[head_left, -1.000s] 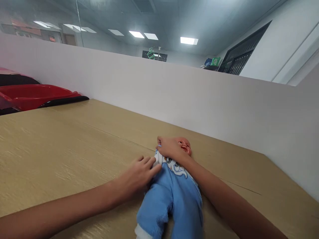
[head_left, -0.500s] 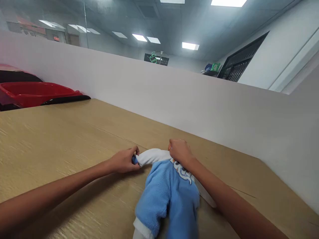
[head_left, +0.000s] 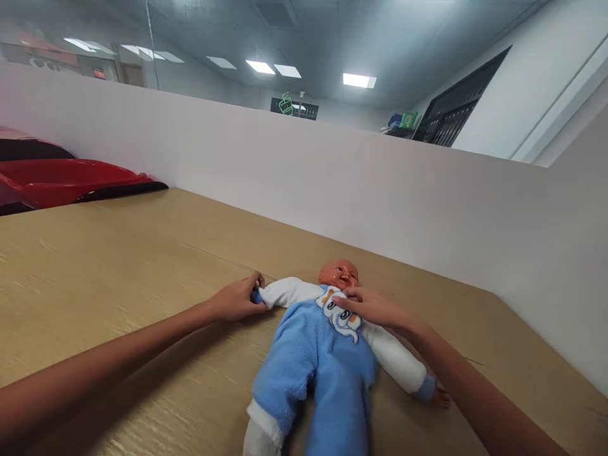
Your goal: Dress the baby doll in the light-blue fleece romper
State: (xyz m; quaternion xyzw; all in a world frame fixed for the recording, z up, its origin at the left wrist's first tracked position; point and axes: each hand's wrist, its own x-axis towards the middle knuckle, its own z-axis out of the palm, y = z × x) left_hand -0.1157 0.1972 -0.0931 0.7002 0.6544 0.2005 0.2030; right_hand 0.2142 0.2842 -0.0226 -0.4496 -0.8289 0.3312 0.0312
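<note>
A baby doll [head_left: 339,273] lies on its back on the wooden tabletop [head_left: 118,266], its head toward the wall. It wears a blue fleece romper [head_left: 304,354] with white sleeves, blue cuffs and an elephant patch [head_left: 342,323] on the chest. My left hand [head_left: 242,297] is closed around the blue cuff at the end of the sleeve on the left, hiding the doll's hand there. On the upper chest rests my right hand [head_left: 370,305], fingers stretched out over the patch just below the chin. The doll's other arm reaches out to the right, its small hand [head_left: 441,396] showing past the cuff.
A low white wall [head_left: 285,171] runs along the table's back, with glass above it. Beyond the table's left edge sits a red plastic tub [head_left: 71,180] with black edging near it. Green hangers [head_left: 286,103] show behind the glass.
My right hand has moved from the doll's shoulder and head area down onto its chest, and its fingers have opened. The doll's face and right-side arm now show. My left hand keeps the cuff.
</note>
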